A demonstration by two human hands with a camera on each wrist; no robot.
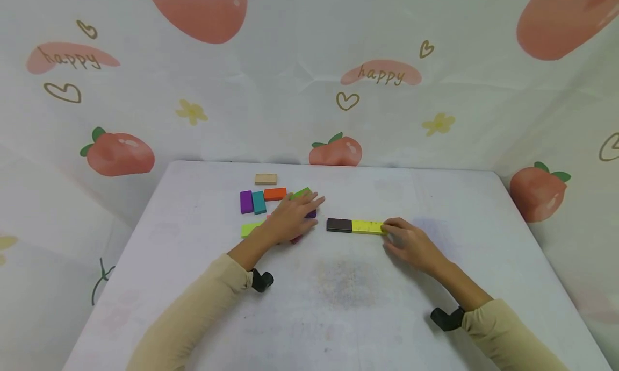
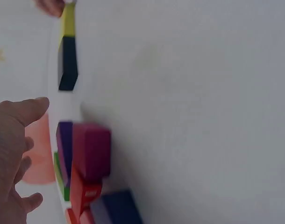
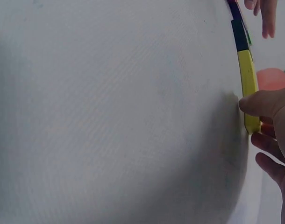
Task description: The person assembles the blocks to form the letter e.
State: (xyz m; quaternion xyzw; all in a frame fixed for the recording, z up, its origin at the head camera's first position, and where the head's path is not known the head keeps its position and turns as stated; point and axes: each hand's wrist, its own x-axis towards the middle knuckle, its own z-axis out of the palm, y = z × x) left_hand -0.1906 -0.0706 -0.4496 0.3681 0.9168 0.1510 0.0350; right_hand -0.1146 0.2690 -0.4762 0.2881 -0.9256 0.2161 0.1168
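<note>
The right hand point(image 1: 413, 244) pinches the right end of the yellow block point(image 1: 367, 227), thumb on its near side and fingers behind; the block lies flat on the table point(image 1: 348, 333), its other end meeting the black block point(image 1: 339, 225). The left hand point(image 1: 289, 219) grasps nothing: its fingers spread loosely over a cluster of blocks.

All the blocks are small and straight-edged. The purple block point(image 1: 246, 202) and teal block point(image 1: 259, 202) lie side by side, the orange block point(image 1: 275, 194) just beside them; the tan block point(image 1: 266, 179), behind, looks like bare wood. The table is pale, with smudges.

The left wrist view shows the magenta block point(image 2: 93, 149) and red block point(image 2: 84, 191), mostly hidden by the left hand in the head view. The right wrist view shows the thumb against the yellow side.
</note>
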